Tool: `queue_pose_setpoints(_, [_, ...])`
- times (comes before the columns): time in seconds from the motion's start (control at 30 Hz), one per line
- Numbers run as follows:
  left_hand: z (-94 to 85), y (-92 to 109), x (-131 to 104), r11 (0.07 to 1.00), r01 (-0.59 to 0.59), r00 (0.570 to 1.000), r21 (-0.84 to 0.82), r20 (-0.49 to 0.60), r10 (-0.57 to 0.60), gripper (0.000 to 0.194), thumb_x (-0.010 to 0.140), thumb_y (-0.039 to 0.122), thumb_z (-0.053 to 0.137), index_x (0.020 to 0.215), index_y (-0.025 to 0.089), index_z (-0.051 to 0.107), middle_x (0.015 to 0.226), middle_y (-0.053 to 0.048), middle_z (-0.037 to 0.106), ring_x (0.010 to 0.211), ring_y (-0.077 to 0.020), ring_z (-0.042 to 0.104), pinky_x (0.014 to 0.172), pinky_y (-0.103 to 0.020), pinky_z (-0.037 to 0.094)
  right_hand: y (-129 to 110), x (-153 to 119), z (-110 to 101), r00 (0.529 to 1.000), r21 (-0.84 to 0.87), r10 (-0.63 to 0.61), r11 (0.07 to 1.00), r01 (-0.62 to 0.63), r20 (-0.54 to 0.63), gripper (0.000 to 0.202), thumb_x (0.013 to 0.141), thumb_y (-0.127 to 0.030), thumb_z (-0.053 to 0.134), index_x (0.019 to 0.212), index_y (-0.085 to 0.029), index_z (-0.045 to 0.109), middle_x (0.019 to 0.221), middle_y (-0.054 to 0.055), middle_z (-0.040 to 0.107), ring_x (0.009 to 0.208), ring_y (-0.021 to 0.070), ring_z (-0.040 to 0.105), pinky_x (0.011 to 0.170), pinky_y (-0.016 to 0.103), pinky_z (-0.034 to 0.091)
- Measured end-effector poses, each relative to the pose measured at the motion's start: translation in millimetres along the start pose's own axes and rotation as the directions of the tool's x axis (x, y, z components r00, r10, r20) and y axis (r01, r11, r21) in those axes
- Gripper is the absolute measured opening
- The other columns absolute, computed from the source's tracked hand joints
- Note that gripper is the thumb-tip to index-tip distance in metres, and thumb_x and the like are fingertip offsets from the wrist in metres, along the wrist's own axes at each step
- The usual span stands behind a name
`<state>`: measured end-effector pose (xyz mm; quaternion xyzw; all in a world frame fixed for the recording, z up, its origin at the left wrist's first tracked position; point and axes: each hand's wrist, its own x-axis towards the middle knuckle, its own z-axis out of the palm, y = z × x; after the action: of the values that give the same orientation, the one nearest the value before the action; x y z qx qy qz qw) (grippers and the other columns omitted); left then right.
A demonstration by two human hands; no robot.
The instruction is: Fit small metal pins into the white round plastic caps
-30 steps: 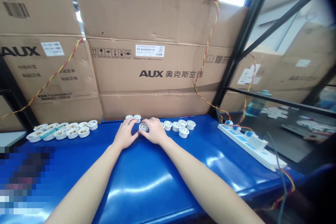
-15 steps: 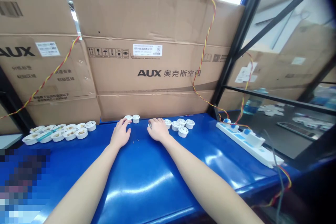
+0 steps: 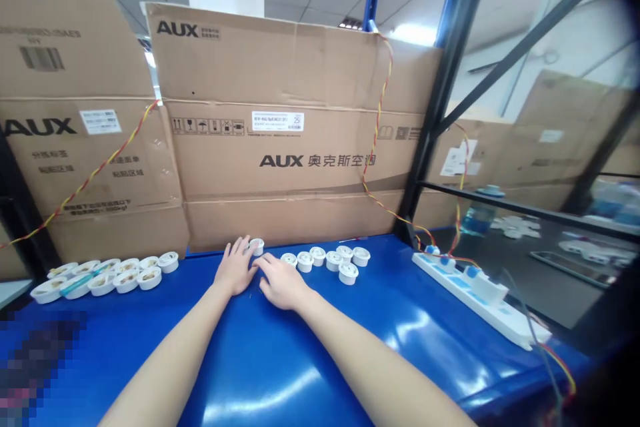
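Observation:
My left hand (image 3: 237, 269) rests low over the blue tabletop, palm down, its fingers stretched out and apart. Its fingertips reach up beside a small round white cup (image 3: 257, 247). My right hand (image 3: 283, 282) lies just to the right, fingers extended toward my left hand's thumb and close to or touching it. I make out nothing held in either hand, though the space under the palms is hidden. Right behind my right hand stands another white cup (image 3: 289, 260), partly covered by it, with a second white cup (image 3: 305, 261) beside it.
More white cups (image 3: 348, 273) cluster to the right. At left, two rows of white cups (image 3: 128, 281) hold brownish bits, with a teal stick (image 3: 83, 281) across them. A power strip (image 3: 475, 300) lies at right. Cardboard (image 3: 300, 180) walls the back of the blue table (image 3: 280, 373).
My right hand has moved left, from the right-hand cups to beside my left hand. One cup of the back pair is now hidden or moved. The camera view has tilted up.

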<state>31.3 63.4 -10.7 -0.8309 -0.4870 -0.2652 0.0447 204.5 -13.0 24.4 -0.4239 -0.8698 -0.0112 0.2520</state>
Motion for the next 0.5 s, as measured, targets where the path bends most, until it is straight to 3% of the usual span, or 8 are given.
queue_pose_setpoints(0.07, [3.0,-3,3,0.999,-0.022,1.0,-0.039,0.007,0.022,0.05,0.088,0.034,0.051,0.137,0.027,0.045,0.146,-0.01,0.043,0.137,-0.0304,0.034,0.112,-0.054,0.028,7,-1,0,1.0,-0.013,0.027,1.0,-0.026,0.005,0.034,0.084,-0.016,0.047,0.117,-0.021,0.054,0.117,0.008,0.058,0.096,0.0208,0.059,0.083,0.033,0.046])
queue_pose_setpoints(0.17, [2.5,-6,1,0.992,-0.065,0.997,-0.106,-0.034,0.062,0.043,0.087,0.026,0.05,0.13,0.023,0.05,0.137,-0.011,0.05,0.132,-0.0258,0.04,0.11,-0.046,0.035,19,-2,-1,0.999,-0.001,0.034,0.999,-0.034,0.035,0.029,0.085,-0.016,0.046,0.111,-0.02,0.059,0.108,0.007,0.063,0.092,0.02,0.061,0.081,0.031,0.046])
queue_pose_setpoints(0.5, [-14.7,2,-32,0.986,-0.026,0.998,-0.165,-0.056,0.017,0.04,0.079,0.017,0.053,0.119,0.022,0.053,0.135,-0.01,0.052,0.13,-0.0262,0.045,0.111,-0.046,0.037,20,-2,1,0.974,0.098,-0.162,0.984,0.148,0.156,0.027,0.081,-0.017,0.057,0.104,-0.022,0.071,0.102,0.006,0.067,0.087,0.0189,0.062,0.078,0.028,0.046])
